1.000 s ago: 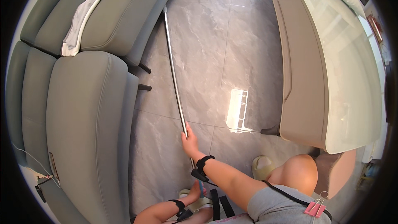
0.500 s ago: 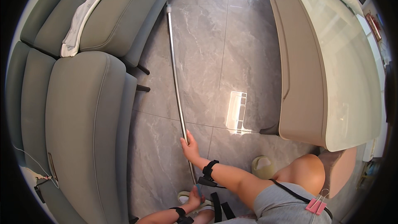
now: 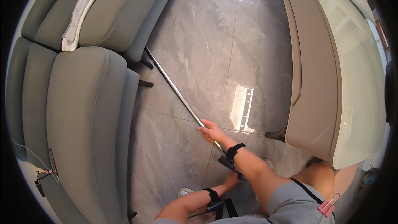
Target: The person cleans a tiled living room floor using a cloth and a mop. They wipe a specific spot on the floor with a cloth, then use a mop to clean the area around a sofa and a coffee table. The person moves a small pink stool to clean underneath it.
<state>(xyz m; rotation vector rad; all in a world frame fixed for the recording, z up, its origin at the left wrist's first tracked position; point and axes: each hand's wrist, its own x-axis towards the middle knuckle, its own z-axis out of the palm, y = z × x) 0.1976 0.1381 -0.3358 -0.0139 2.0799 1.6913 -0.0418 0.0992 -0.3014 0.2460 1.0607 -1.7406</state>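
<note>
A long shiny metal pole [image 3: 176, 90] slants across the floor, its far end hidden beneath the grey sofa [image 3: 108, 25]. Partway along the shaft, my right hand [image 3: 212, 132] is closed around it. Closer to my body, my left hand [image 3: 232, 180] grips the pole's near end. A bit of blue-teal shows there, and my right forearm covers part of those fingers. Both wrists wear black straps with small dark boxes attached.
Dark sofa legs [image 3: 146, 84] stick out beside the pole. On the right stands a beige table [image 3: 317, 79] with a glossy pale top and a dark foot [image 3: 275, 135]. A folded white-grey cloth [image 3: 78, 16] lies on the sofa. Grey marbled tiles [image 3: 199, 37] cover the floor.
The pole has swung left at its far end, whose pale fitting has gone out of sight under the sofa. Both hands have moved to the right with the near part, the right hand also slightly upward.
</note>
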